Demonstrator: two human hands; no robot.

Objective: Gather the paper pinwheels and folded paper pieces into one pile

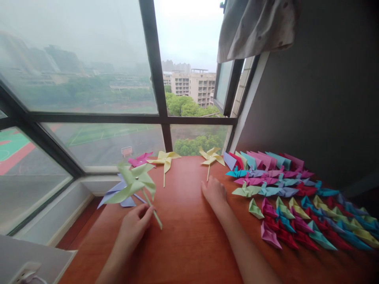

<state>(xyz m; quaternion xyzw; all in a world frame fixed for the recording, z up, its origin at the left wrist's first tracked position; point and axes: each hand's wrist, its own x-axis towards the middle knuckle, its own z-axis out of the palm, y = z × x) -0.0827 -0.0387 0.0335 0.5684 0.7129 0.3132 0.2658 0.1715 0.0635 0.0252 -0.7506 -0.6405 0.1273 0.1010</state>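
Observation:
My left hand pinches the stick of a pale green paper pinwheel, holding it upright with a slight tilt. Behind that one, a lavender pinwheel is partly hidden. On the table's far side, my right hand is closed at the lower end of the stick of a pale yellow pinwheel; its fingertips are mostly hidden. Another yellow pinwheel lies between the two hands near the window, beside a magenta pinwheel.
Rows of folded paper boats, paper cranes and other folded papers cover the right of the brown wooden table. Windows with dark frames rise behind it. A curtain hangs above an opened pane.

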